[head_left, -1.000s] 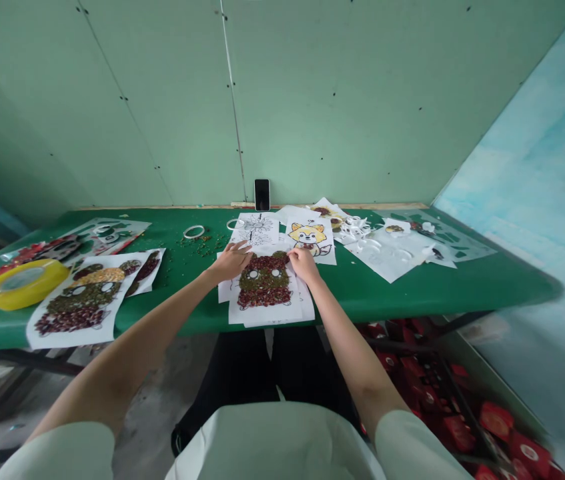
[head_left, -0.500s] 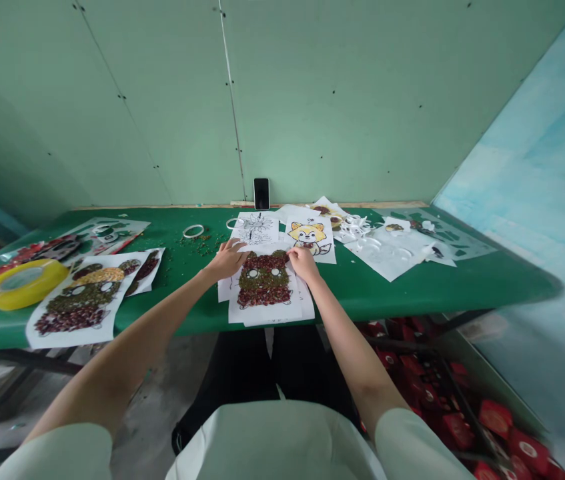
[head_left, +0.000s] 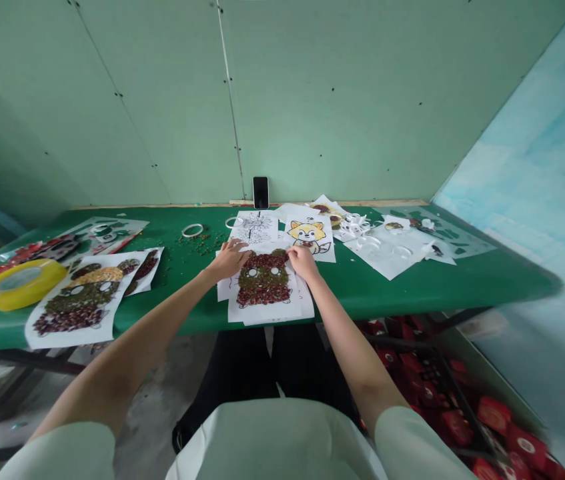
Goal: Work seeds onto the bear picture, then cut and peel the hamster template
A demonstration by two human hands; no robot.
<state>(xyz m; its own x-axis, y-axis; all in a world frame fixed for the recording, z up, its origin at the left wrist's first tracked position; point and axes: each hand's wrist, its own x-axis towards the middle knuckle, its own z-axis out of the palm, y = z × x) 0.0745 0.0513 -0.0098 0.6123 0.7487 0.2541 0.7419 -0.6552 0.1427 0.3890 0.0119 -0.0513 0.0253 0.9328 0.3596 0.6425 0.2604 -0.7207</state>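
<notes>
A paper sheet bearing an animal picture made of red and green beans or seeds (head_left: pixel 265 280) lies before me near the table's front edge, over other sheets. My left hand (head_left: pixel 232 260) rests at its upper left with fingers stretched out on the paper. At the picture's upper right, by the animal's ear, my right hand (head_left: pixel 303 261) has its fingertips pinched together; whatever is between them is too small to see. Just beyond lie a line-drawn flower sheet (head_left: pixel 253 229) and a sheet with a yellow cartoon fox (head_left: pixel 308 233).
On the green table (head_left: pixel 342 293), a yellow tape roll (head_left: pixel 19 285) and another bean picture (head_left: pixel 79 297) lie left. Loose seeds are scattered near a white ring (head_left: pixel 192 231). A phone (head_left: pixel 261 193) leans on the wall. White peeled scraps (head_left: pixel 357 230) and sheets lie right; red packages (head_left: pixel 495 413) sit below.
The view has shifted very slightly. Both hands stay in nearly the same places on the bean picture.
</notes>
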